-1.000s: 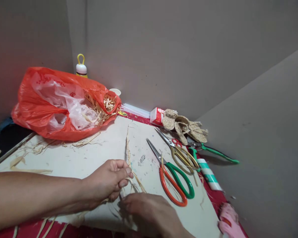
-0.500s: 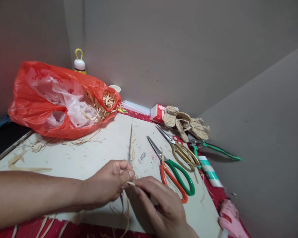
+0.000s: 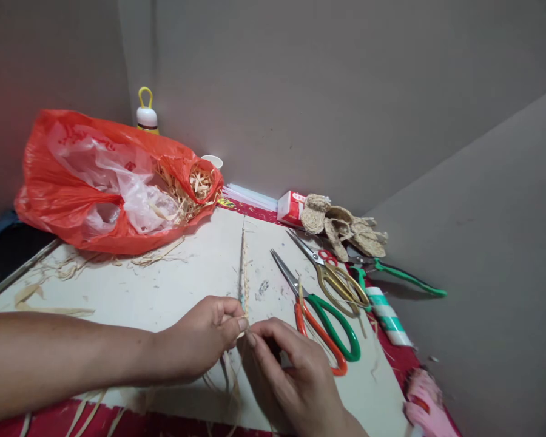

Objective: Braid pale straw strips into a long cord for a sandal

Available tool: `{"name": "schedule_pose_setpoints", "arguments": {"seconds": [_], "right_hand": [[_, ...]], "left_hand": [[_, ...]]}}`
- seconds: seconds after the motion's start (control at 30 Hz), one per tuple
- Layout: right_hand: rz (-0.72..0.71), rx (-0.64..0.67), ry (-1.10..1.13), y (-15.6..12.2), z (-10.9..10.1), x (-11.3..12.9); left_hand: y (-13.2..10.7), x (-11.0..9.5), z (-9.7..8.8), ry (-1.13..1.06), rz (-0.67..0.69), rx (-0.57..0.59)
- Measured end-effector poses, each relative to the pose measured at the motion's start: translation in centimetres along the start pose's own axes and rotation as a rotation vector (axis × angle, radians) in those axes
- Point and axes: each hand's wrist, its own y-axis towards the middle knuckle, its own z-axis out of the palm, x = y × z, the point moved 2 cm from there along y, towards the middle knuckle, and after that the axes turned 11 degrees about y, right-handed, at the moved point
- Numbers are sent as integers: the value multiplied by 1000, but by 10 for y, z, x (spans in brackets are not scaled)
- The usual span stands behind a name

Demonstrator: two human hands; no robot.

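Note:
A thin plaited raffia braid [image 3: 246, 267] stands out beyond my left hand [image 3: 213, 334], whose thumb and fingers pinch its near end. Loose raffia strands [image 3: 233, 382] hang below that grip. Close on the right, my right hand [image 3: 295, 364] is closed, thumb and forefinger pinched together beside the left fingertips. Whatever lies between those fingertips is too small to make out, though a pale bit of raffia shows at the left thumb. Scissors with one orange and one green handle [image 3: 327, 321] lie just right of the hands.
A red plastic bag [image 3: 91, 237] of raffia fills the back left. Gold-handled scissors [image 3: 341, 285], green-handled pliers [image 3: 404, 278], woven pieces [image 3: 339, 227] and a red-white box [image 3: 291, 208] line the right and back. A striped roll [image 3: 388, 315] and pink glue gun [image 3: 428, 400] sit along the right edge.
My right hand has pinched its thumb and forefinger closer together at the left fingertips. The pale strip that lay between the hands now shows less. My left hand keeps its grip.

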Motion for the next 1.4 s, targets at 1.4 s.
{"name": "schedule_pose_setpoints", "arguments": {"seconds": [1.4], "right_hand": [[635, 167, 701, 5, -10, -18]], "left_hand": [[7, 7, -3, -144, -39, 130]]}}
